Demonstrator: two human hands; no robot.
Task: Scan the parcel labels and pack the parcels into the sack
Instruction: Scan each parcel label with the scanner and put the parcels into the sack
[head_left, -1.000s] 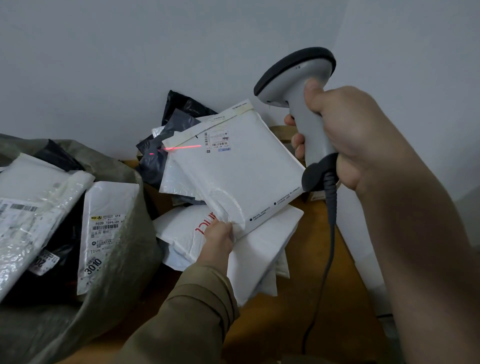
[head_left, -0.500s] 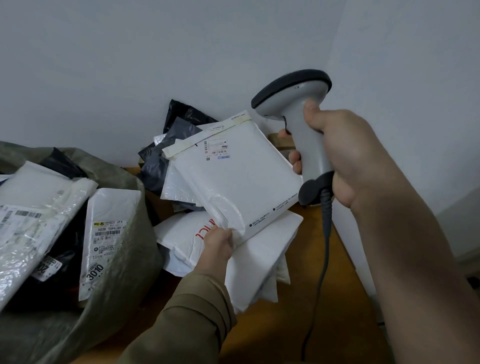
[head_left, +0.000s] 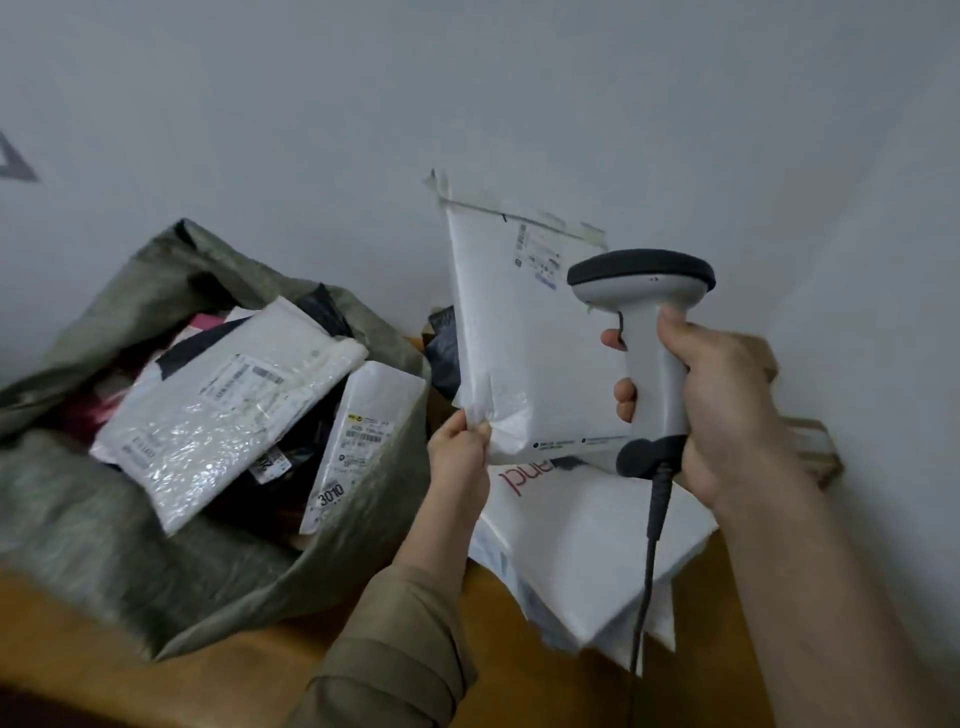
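Observation:
My left hand (head_left: 460, 449) pinches the lower left corner of a white padded parcel (head_left: 524, 338) and holds it upright, its label near the top right. My right hand (head_left: 722, 410) grips the handle of a grey barcode scanner (head_left: 644, 291), which now sits in front of the parcel's right side. No red scan line shows. The grey-green sack (head_left: 171, 566) lies open at the left, stuffed with several white and black labelled parcels (head_left: 223, 405).
Below the held parcel a pile of white parcels (head_left: 587, 545), one with red lettering, lies on the wooden table (head_left: 519, 691). A black bag (head_left: 441, 353) sits behind against the wall. The scanner cable (head_left: 644, 571) hangs down over the pile.
My left hand has lifted the white parcel and tilted it upright, toward the sack side. The scanner has dropped lower, in front of the parcel. The red scan line seen earlier is gone.

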